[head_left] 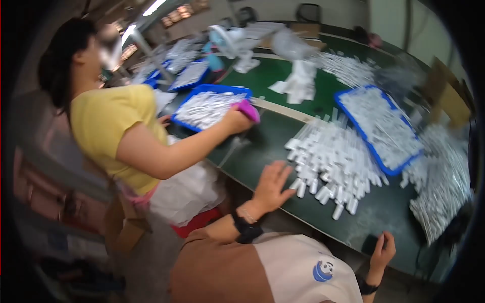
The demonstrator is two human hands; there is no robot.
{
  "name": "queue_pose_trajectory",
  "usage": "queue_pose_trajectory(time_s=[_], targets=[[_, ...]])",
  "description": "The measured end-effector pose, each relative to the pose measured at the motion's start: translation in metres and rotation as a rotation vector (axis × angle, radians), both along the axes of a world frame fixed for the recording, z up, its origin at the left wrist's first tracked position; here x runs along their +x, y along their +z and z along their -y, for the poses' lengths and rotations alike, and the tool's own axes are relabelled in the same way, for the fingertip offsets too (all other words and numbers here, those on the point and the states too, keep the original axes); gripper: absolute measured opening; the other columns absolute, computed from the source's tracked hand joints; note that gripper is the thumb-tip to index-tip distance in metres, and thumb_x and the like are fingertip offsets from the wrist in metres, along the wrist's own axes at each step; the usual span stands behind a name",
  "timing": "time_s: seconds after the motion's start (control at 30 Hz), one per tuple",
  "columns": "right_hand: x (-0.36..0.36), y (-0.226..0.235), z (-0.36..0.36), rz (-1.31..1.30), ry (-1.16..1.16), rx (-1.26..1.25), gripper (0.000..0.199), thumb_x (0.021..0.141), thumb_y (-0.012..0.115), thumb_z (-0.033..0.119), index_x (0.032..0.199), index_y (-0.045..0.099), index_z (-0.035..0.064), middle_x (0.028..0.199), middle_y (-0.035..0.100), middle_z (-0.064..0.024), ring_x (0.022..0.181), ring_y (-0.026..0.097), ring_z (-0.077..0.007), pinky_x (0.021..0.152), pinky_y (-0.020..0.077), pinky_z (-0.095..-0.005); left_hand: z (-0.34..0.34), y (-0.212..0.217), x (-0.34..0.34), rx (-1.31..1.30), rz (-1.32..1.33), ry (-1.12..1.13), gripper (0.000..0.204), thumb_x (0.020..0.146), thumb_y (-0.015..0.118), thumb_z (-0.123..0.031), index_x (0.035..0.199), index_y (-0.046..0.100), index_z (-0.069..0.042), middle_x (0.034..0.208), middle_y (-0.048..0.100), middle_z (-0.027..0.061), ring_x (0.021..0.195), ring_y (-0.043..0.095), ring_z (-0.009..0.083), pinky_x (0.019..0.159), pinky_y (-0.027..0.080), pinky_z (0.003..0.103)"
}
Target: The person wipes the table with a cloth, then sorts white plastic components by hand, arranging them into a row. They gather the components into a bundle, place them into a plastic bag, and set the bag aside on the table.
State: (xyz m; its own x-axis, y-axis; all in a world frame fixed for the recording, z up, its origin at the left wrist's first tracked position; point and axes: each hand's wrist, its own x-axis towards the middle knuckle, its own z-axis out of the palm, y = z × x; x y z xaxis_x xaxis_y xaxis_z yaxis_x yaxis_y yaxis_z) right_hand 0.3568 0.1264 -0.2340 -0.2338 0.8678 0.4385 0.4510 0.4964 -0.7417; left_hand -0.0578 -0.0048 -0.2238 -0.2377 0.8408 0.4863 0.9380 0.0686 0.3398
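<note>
My left hand [274, 188] is over the near edge of the green table, its fingers spread and nothing in them. Just to its right lies a heap of white plastic tubes [333, 159] with thicker, cap-like ends, fanned toward me. Farther right, my right hand [384, 251] is at the table's front edge, thumb and fingers a little apart, with nothing visible in it. Behind the heap, a blue tray [376, 157] full of small, pale slender pieces stands at an angle. I wear a dark band on each wrist.
On the left a person in a yellow top [108, 113] holds something purple [248, 111] above another blue tray [186, 121] of white pieces. A clear bag [439, 187] of slender pieces sits at the right. Cardboard [447, 96], a small fan [222, 41] and more white pieces [348, 69] are farther back.
</note>
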Motion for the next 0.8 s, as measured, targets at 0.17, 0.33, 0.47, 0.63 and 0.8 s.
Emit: queue_pose_trajectory(time_s=[0.17, 0.33, 0.47, 0.63, 0.8], targets=[[-0.027, 0.0, 0.004, 0.023, 0.175, -0.092, 0.01, 0.092, 0.055, 0.003, 0.097, 0.061, -0.004, 0.079, 0.06, -0.0098, 0.069, 0.057, -0.0159, 0.063, 0.0455, -0.0279, 0.015, 0.005, 0.003, 0.176, -0.016, 0.082, 0.048, 0.086, 0.067, -0.025, 0.127, 0.054, -0.003, 0.134, 0.051, 0.0158, 0.128, 0.046, 0.0345, 0.109, 0.033, 0.048], [-0.034, 0.006, 0.0, 0.061, 0.21, -0.161, 0.012, 0.092, 0.055, 0.004, 0.097, 0.061, -0.0049, 0.074, 0.06, -0.0097, 0.065, 0.057, -0.0163, 0.062, 0.0446, -0.0278, 0.013, 0.012, 0.003, 0.211, -0.007, 0.075, 0.038, 0.083, 0.069, -0.018, 0.117, 0.059, -0.003, 0.124, 0.057, 0.0135, 0.12, 0.052, 0.0328, 0.105, 0.038, 0.046], [-0.032, -0.003, -0.006, 0.004, 0.188, -0.246, 0.01, 0.091, 0.055, 0.003, 0.096, 0.06, -0.0048, 0.071, 0.057, -0.0084, 0.062, 0.055, -0.015, 0.061, 0.0442, -0.0277, 0.007, 0.015, 0.001, 0.216, 0.004, 0.089, 0.034, 0.082, 0.069, -0.017, 0.112, 0.06, -0.003, 0.119, 0.058, 0.0131, 0.114, 0.054, 0.0322, 0.101, 0.04, 0.046], [-0.016, 0.012, -0.008, 0.094, 0.242, -0.489, 0.023, 0.095, 0.06, 0.014, 0.115, 0.064, 0.0038, 0.102, 0.069, -0.013, 0.087, 0.064, -0.0177, 0.08, 0.0506, -0.03, 0.007, 0.016, 0.002, 0.183, 0.034, 0.084, 0.03, 0.083, 0.068, -0.015, 0.108, 0.06, -0.003, 0.112, 0.061, 0.0139, 0.106, 0.058, 0.033, 0.095, 0.044, 0.044], [-0.018, 0.026, -0.008, 0.037, 0.244, -0.386, 0.017, 0.094, 0.06, 0.009, 0.107, 0.065, -0.0003, 0.091, 0.069, -0.0102, 0.076, 0.062, -0.0141, 0.071, 0.0505, -0.0263, 0.004, 0.02, 0.006, 0.1, 0.067, 0.077, 0.026, 0.083, 0.068, -0.015, 0.104, 0.061, -0.003, 0.105, 0.063, 0.0131, 0.099, 0.06, 0.0326, 0.089, 0.046, 0.041]])
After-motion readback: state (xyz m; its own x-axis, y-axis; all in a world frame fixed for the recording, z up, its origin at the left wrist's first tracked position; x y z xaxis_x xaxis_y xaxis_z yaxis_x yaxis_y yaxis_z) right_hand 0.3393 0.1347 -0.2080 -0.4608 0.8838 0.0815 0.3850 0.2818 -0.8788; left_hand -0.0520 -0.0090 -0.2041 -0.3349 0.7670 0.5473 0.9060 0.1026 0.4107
